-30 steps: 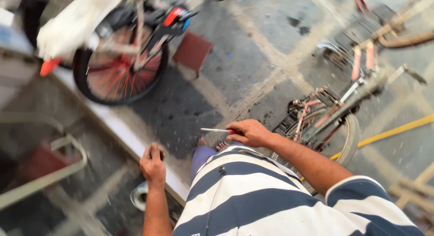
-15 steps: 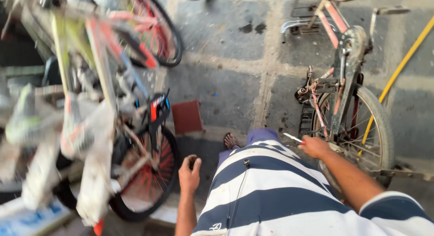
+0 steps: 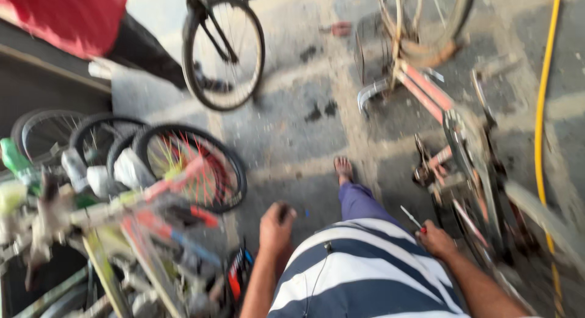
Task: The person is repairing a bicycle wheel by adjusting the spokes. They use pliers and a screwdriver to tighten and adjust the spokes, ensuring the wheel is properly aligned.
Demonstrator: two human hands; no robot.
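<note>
Right hand low right, fingers closed round a thin metal screwdriver w/ red handle, shaft pointing up-left, tip free in the air. Left hand near centre, fingers curled in a loose fist round a small dark object; too blurred to tell what it is. Between the hands: blue-and-white striped shirt, and one purple trouser leg stepping far-ward, foot on grey paved floor w/ dark stains.

Just right of the right hand: old pink-framed bicycle, leaning, its near wheel beside the wrist, frame running far toward a rusty wheel at top. Yellow hose down the far right edge, past the bicycle.

Left side crowded: cluster of parked bikes, nearest a pale green-framed bicycle w/ orange trim, heavily blurred, close to the left forearm. Behind it a black wheel w/ bright coloured spokes, more tyres stacked to its left. Green plastic bottle at left edge.

Far top: another black bicycle wheel, upright. Beside it another person in red top, dark trousers, top left corner.
</note>
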